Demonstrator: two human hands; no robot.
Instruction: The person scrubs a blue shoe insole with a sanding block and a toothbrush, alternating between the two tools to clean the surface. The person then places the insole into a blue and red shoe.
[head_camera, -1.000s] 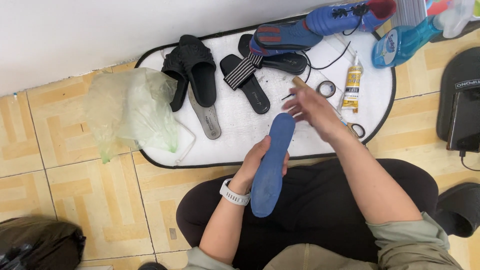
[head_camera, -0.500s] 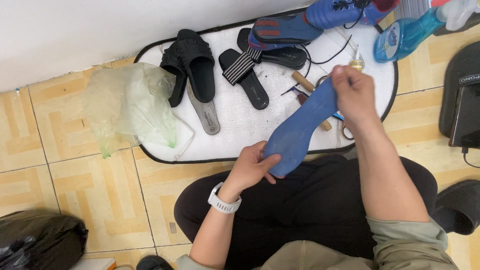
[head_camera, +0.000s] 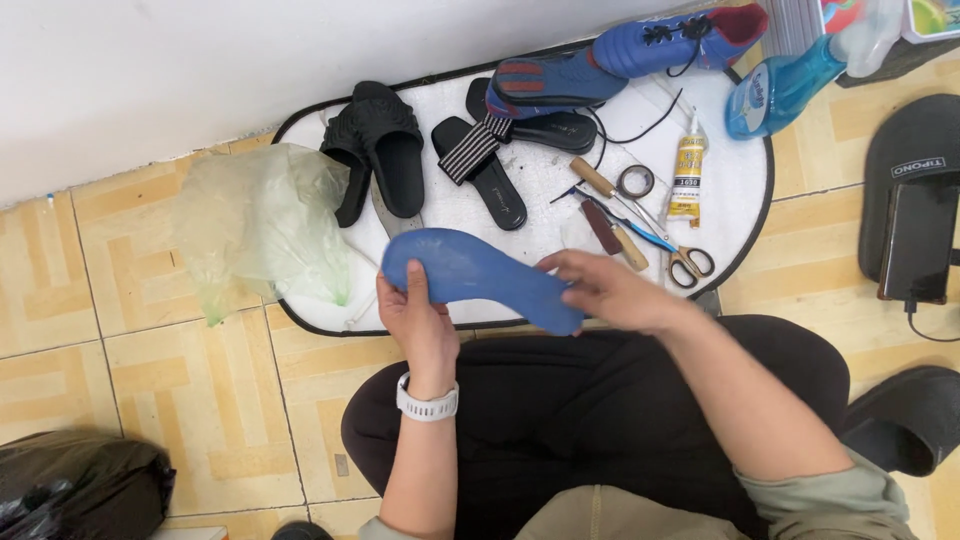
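A blue shoe insole (head_camera: 470, 275) lies sideways above my lap, held by both hands. My left hand (head_camera: 415, 320), with a white watch on its wrist, grips the wider end at the left. My right hand (head_camera: 605, 290) closes on the narrower end at the right. Just beyond the insole lies a white oval mat (head_camera: 540, 200) with tools and footwear on it.
On the mat are black slides (head_camera: 375, 150), black sandals (head_camera: 500, 165), a blue sports shoe (head_camera: 640, 55), a glue tube (head_camera: 687, 170), scissors (head_camera: 670, 250), wooden-handled tools (head_camera: 610, 215) and a tape ring (head_camera: 635, 182). A crumpled plastic bag (head_camera: 255, 225) lies left. A blue bottle (head_camera: 780, 90) stands at the back right.
The insole has swung from a diagonal tilt to lying sideways. My right hand came down from its raised tip to its right end; my left hand shifted up to the left end.
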